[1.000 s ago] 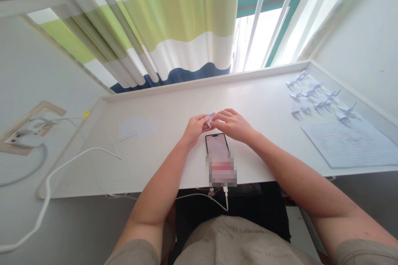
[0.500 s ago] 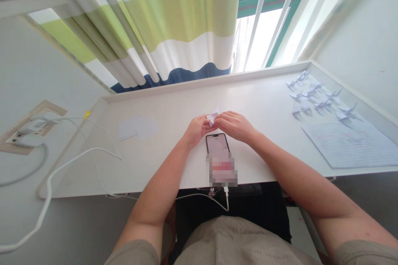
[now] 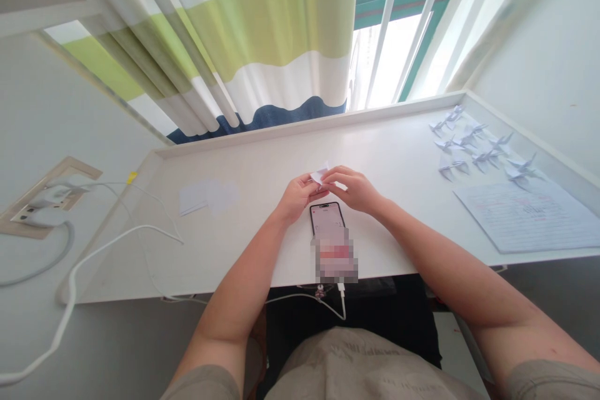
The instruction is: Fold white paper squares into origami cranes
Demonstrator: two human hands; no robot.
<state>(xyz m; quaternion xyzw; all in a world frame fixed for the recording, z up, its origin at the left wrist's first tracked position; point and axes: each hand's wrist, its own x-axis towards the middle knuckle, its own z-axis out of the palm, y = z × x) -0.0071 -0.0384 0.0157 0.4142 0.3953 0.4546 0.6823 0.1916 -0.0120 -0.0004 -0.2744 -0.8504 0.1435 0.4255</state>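
A small folded piece of white paper is held up between my two hands, over the middle of the white desk. My left hand pinches it from the left, with some fingers underneath. From the right, the fingers of my right hand close on the paper's right edge, thumb and forefinger together. My fingers cover part of the paper, so its exact fold is hard to make out. Just below my hands lies a phone with its screen lit and its lower part blurred out.
Several folded paper cranes stand at the right, behind a written sheet. Flat white paper squares lie at the left. A white charging cable runs from the phone; other cables hang from the wall socket.
My right hand has shifted its grip slightly, with thumb and forefinger now spaced into a visible gap behind the pinch. The paper has tilted a little. My left hand stays nearly still.
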